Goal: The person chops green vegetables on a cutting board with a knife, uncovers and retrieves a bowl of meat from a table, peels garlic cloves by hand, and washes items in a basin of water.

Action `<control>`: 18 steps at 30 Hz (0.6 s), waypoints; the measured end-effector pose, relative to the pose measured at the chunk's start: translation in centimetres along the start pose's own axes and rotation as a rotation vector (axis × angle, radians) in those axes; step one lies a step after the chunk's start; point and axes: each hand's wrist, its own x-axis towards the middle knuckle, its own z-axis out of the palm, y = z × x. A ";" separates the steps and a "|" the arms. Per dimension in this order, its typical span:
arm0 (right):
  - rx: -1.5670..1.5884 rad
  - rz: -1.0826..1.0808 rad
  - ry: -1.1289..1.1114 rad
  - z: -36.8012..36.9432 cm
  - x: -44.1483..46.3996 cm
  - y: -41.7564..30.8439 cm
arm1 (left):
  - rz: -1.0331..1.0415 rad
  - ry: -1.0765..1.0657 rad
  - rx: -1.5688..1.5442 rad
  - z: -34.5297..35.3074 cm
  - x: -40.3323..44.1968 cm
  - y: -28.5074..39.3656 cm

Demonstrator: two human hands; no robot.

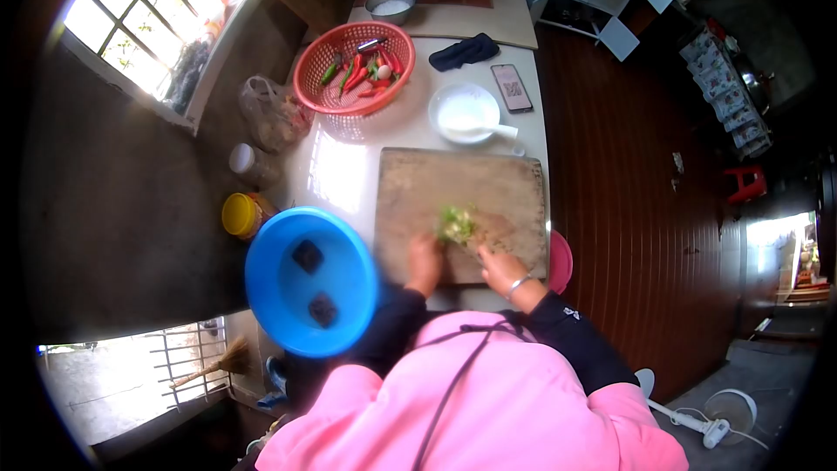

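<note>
Chopped green vegetable [457,224] lies in a small heap on a worn wooden cutting board [418,183]. My left hand [425,260] rests at the heap's left side, its fingers blurred so I cannot make out their shape. From the lower right, my right hand [503,270] is closed around what looks like the handle of a knife [493,228]. The blade is a blurred brownish patch beside the greens, hard to tell from the board.
A blue basin [261,296] with two dark pieces stands left of the board. Beyond the board are a red colander [305,92] of chillies, a white bowl [462,111] with a spoon, a phone [511,88], a dark cloth [464,51] and a metal pan [390,5].
</note>
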 end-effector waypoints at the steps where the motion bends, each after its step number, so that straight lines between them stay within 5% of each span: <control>1: 0.001 0.001 -0.005 0.1 0.0 0.1 | -0.001 -0.002 -0.007 0.0 -0.1 -0.2; 18: -0.024 -0.013 0.058 -0.2 0.0 -0.9 | 0.023 0.014 -0.032 -0.2 0.1 0.0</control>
